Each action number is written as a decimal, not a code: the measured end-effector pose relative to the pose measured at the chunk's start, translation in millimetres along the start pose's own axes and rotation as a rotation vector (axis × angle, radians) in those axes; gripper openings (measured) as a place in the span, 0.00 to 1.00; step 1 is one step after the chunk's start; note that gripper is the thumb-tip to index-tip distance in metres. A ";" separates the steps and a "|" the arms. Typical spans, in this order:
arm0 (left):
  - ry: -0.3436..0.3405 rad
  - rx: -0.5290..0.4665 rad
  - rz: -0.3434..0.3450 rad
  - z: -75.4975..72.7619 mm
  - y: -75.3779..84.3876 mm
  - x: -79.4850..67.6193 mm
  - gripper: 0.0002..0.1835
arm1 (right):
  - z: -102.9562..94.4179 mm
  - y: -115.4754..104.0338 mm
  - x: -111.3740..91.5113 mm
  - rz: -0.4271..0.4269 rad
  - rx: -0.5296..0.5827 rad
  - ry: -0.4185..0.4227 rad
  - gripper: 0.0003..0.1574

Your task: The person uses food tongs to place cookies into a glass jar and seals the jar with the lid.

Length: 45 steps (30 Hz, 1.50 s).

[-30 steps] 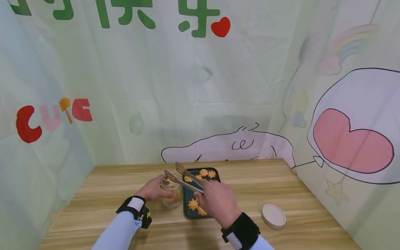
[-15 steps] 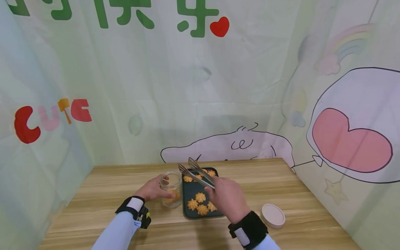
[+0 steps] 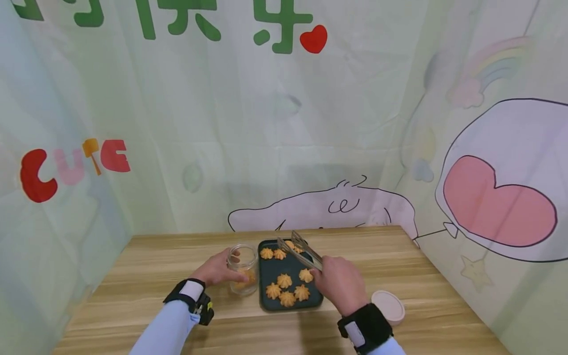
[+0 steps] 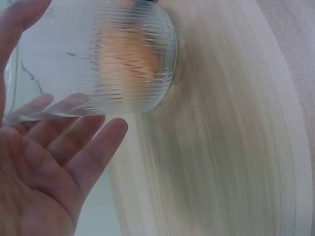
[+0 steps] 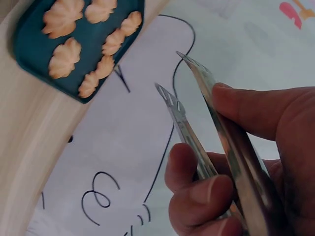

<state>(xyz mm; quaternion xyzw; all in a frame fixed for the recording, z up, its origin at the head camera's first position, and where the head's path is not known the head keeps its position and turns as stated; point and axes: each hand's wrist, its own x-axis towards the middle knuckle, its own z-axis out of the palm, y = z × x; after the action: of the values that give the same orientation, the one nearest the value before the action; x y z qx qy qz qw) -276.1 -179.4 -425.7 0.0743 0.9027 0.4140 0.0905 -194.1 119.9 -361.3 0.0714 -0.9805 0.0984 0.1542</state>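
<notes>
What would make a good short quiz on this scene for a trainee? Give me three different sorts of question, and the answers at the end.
1. Multiple choice: which of the person's hands holds the tongs? (a) left (b) right (c) both
2. True or false: the tips of the tongs are pressed together.
3. Fill in the blank: the left hand holds a glass ____ beside the dark tray.

Key: 1. b, the right hand. 2. False, the tips stand apart. 3. jar.
</notes>
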 end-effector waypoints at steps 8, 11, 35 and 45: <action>0.001 0.004 0.007 0.4 -2.3 0.8 0.41 | 10.1 12.1 -4.8 0.058 -0.042 -0.038 0.26; 0.000 0.006 0.008 0.0 -1.6 0.7 0.41 | 14.0 17.3 -7.7 0.071 -0.054 -0.061 0.26; -0.007 0.013 0.003 -2.6 -0.2 0.1 0.42 | 28.9 22.6 -21.7 0.066 -0.083 -0.133 0.21; -0.004 0.011 0.013 -1.3 -3.1 2.5 0.41 | 25.7 19.8 -25.4 0.090 -0.084 -0.172 0.22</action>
<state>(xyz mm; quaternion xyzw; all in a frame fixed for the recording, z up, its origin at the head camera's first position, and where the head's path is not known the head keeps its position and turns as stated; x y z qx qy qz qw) -278.9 -181.9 -427.4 0.0815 0.9043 0.4094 0.0893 -180.9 136.3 -396.7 0.0289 -0.9956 0.0575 0.0677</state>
